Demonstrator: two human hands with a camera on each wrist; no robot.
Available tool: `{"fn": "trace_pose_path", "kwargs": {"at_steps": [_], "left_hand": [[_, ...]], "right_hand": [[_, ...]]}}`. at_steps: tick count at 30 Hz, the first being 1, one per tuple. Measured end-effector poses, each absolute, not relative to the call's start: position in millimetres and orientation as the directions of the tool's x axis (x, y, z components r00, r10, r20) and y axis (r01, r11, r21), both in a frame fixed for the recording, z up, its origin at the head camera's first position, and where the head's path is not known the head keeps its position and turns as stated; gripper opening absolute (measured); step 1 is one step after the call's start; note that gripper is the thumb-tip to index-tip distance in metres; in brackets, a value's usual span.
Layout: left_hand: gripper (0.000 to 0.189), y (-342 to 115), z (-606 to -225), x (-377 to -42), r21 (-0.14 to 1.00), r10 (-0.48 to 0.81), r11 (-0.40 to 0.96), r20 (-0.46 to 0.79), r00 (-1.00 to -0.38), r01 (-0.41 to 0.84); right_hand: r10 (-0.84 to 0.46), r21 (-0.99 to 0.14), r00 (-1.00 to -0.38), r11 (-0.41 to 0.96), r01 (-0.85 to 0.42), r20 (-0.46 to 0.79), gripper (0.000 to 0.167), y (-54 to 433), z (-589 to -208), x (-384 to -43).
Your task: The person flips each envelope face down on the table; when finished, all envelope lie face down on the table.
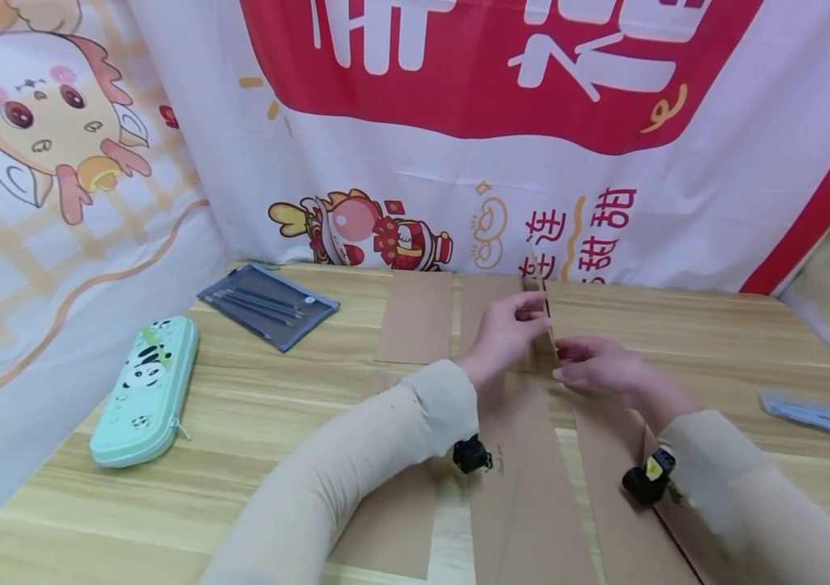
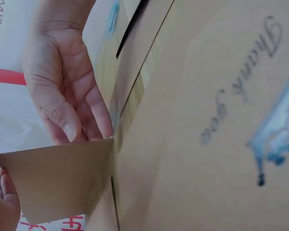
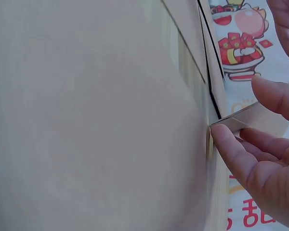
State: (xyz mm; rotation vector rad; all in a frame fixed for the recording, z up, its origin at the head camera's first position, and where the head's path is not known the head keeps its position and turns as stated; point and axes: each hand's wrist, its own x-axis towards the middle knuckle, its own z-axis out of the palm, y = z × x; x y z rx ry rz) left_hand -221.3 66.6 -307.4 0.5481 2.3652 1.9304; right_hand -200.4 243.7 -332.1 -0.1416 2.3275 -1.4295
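A flattened cardboard box lies across the table under both arms, with "Thank you" lettering and a blue printed picture on one panel. One small cardboard flap stands upright from the far part of the box. My left hand pinches this flap near its upper far edge. At its near right edge is my right hand, thumb and fingers touching the flap close to its base. In the right wrist view, right fingertips rest by the fold. Part of the left hand is cut off there.
A mint panda pencil case and a dark zip pouch with several pencils lie on the left. At the right is a light-blue item in clear wrapping. A printed cloth hangs behind the wooden table.
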Motion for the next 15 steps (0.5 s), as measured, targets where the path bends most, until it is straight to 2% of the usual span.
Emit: {"fn": "trace_pose_path", "kwargs": {"at_steps": [9, 15], "left_hand": [[0.037, 74.2, -297.8, -219.0, 0.941, 0.365, 0.199, 0.187, -0.912, 0.273], [0.036, 78.7, -295.1, -219.7, 0.934, 0.382, 0.209, 0.194, -0.903, 0.289]], "right_hand": [[-0.212, -0.862, -0.943, 0.492, 0.123, -0.255, 0.071, 231.5, -325.6, -189.7], [-0.122, -0.899, -0.979, 0.426, 0.098, -0.165, 0.078, 223.1, -316.2, -182.7]]}}
